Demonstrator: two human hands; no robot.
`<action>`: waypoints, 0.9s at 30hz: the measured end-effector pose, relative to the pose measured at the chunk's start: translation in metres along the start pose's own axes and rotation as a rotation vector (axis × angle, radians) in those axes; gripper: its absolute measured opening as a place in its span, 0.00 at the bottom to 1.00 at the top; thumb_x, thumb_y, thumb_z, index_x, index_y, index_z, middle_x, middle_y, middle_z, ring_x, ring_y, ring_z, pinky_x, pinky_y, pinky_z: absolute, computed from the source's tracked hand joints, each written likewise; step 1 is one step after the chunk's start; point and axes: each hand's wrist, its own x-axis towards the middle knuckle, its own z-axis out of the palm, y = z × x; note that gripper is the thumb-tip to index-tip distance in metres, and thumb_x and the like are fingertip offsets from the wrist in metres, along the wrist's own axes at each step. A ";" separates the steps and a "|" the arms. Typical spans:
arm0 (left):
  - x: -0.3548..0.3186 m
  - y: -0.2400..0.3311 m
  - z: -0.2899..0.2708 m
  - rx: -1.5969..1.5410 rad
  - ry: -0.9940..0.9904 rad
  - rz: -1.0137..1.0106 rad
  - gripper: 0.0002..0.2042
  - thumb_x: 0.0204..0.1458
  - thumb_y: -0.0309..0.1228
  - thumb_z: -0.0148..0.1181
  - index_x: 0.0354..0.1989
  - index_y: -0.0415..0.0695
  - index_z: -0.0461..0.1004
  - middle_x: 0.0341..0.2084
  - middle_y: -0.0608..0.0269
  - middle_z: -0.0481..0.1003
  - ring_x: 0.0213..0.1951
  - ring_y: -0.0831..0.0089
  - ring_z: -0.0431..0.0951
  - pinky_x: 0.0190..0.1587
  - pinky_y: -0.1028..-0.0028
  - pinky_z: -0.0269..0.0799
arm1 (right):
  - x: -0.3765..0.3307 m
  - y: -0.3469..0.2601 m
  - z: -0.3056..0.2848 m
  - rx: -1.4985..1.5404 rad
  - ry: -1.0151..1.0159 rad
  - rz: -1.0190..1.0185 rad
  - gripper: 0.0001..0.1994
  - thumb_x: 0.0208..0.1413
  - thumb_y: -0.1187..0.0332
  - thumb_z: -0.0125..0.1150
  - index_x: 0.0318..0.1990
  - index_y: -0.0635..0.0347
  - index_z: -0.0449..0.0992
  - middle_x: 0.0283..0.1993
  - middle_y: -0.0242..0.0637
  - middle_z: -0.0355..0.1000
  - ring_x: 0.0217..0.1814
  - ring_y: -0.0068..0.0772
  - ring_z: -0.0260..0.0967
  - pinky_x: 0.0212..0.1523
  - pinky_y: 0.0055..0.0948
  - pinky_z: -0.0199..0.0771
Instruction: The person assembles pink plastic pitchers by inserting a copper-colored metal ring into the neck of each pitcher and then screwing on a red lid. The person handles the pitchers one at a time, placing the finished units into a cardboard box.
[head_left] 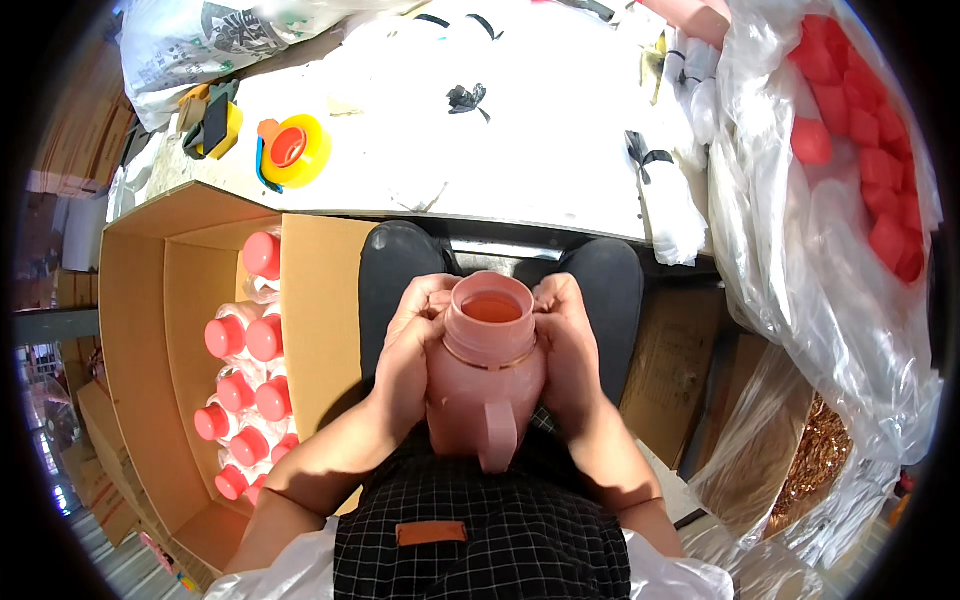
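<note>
A pink jug (465, 400) stands upright in my lap, its open mouth up and its handle turned toward me. A thin copper-coloured ring (493, 367) runs around the base of its neck. My left hand (405, 345) presses against the jug's left side near the neck, with the fingers curled. On the opposite side my right hand (570, 340) grips the neck and shoulder of the jug in the same way. Some fingertips of both hands are hidden behind the neck. No lid sits on the jug.
An open cardboard box (140, 330) at my left holds several wrapped jugs with pink lids (232, 391). On the white table (400, 150) lie a yellow-and-orange round object (300, 150) and tied plastic bags (670, 210). Pink-red lids (880, 170) fill a clear bag at right, above copper-coloured rings (815, 460).
</note>
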 end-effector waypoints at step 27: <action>0.001 -0.047 -0.020 -0.039 0.082 -0.288 0.20 0.59 0.24 0.46 0.61 0.39 0.66 0.50 0.51 0.76 0.48 0.64 0.80 0.44 0.69 0.79 | -0.049 -0.080 -0.016 -0.876 -0.445 -0.975 0.19 0.47 0.67 0.73 0.48 0.56 0.77 0.50 0.43 0.75 0.55 0.46 0.73 0.54 0.39 0.72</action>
